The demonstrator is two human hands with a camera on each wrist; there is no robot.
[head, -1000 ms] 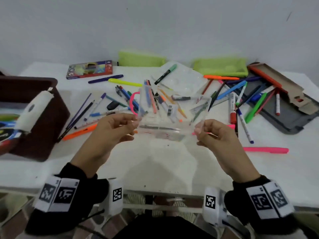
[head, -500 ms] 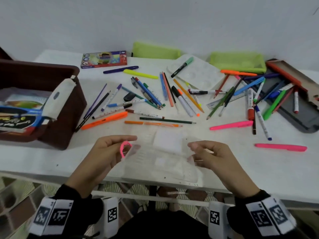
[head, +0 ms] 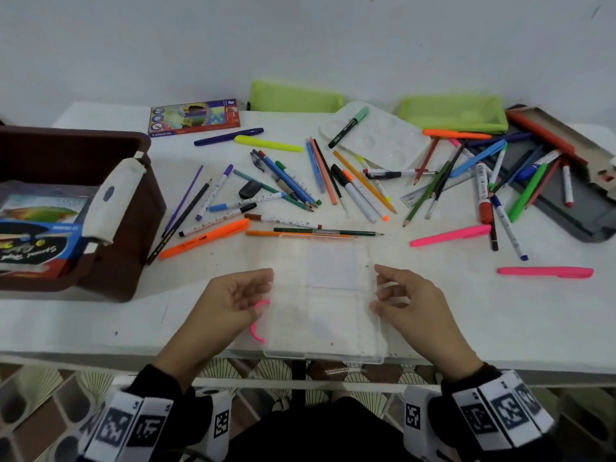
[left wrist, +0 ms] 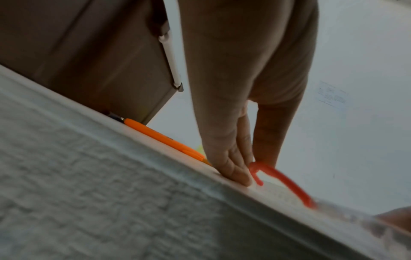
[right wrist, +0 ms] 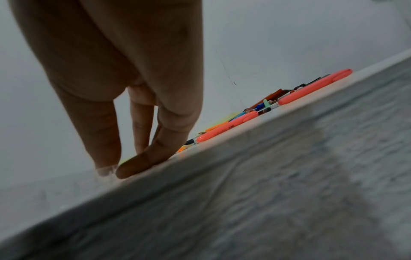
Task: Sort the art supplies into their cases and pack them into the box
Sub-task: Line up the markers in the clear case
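Note:
A clear plastic case with a pink handle lies flat on the white table, at its front edge. My left hand sits at the case's left side with relaxed fingers beside the handle. At the right side, my right hand touches the case's edge with straight fingers. In the wrist views, fingertips of the left hand and fingertips of the right rest on the surface. Several pens, pencils and markers lie scattered behind the case.
A brown box holding packs stands at the left. An orange highlighter lies beside it; pink highlighters lie right. Two green pouches, a pencil carton, a white palette and a grey tray sit behind.
The clear case came down from mid-air, where both hands held it, to lie flat at the table's front edge. Both hands have loosened their grip on its sides.

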